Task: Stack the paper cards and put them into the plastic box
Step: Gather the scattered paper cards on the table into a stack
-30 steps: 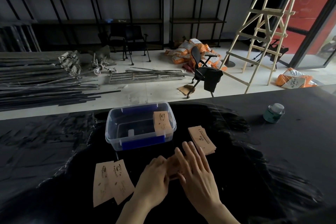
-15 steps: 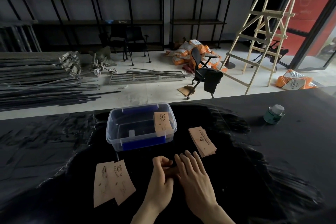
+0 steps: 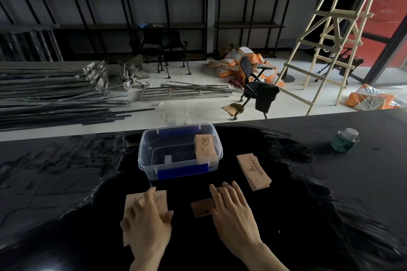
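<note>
1. Just past the hands, on the far side of them, sits the clear plastic box (image 3: 179, 152) on the dark tabletop (image 3: 330, 193). Its lid is off.
2. One small pile of paper cards (image 3: 203, 148) already leans inside the box, at its right end. So part of the job looks done.
3. The left hand (image 3: 149, 222) lies flat, fingers spread, on top of some loose cards (image 3: 160, 199). It presses them down and does not pinch them. These cards lie near the body, on the left.
4. The right hand (image 3: 233, 209) also lies flat and open. Its fingers rest on the right end of a short card pile (image 3: 201, 207) that lies between the two hands.
5. Beyond the right hand, a little to the right, a third pile of cards (image 3: 253, 170) waits on the tabletop. No hand touches it. It is fanned out a bit, not neat.
6. What is left, I think: push the loose cards under the left hand into a tidy pile, join the piles, and drop them in the box. Three groups are outside the box and one group is inside, so more than half of the work looks left.
7. A little green jar (image 3: 345, 139) stands far off to the right. It seems to play no part.
</note>
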`<state>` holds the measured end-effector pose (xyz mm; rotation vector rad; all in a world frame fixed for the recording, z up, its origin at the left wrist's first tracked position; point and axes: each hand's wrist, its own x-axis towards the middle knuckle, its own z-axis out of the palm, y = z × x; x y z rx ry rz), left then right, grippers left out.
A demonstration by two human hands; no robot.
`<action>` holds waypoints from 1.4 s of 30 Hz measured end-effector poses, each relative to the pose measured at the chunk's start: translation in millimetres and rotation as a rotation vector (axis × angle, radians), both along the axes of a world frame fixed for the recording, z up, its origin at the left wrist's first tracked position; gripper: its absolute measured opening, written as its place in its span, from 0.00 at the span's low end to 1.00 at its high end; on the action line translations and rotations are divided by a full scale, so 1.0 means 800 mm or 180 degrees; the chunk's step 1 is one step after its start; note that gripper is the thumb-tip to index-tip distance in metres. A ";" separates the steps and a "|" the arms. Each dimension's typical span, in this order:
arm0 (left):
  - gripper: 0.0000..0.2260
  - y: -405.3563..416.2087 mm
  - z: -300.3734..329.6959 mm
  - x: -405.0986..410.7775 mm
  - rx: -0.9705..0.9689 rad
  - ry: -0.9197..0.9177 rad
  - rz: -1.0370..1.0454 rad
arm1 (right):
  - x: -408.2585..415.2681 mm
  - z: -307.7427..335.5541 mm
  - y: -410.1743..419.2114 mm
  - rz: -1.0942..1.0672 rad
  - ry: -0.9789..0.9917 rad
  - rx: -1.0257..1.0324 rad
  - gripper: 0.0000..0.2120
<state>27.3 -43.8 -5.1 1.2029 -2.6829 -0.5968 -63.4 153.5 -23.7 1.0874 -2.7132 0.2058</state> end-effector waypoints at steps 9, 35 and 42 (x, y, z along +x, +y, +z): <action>0.36 -0.009 0.017 0.003 0.0468 0.0906 -0.0686 | -0.003 0.000 -0.003 -0.0067 0.0051 0.0091 0.34; 0.13 0.047 0.009 -0.044 0.2448 0.0828 -0.1619 | -0.010 -0.005 -0.014 0.0103 0.0031 -0.0045 0.37; 0.20 -0.014 0.005 -0.008 -0.0325 0.0862 0.0061 | -0.016 -0.002 -0.022 0.0126 -0.0029 -0.0158 0.27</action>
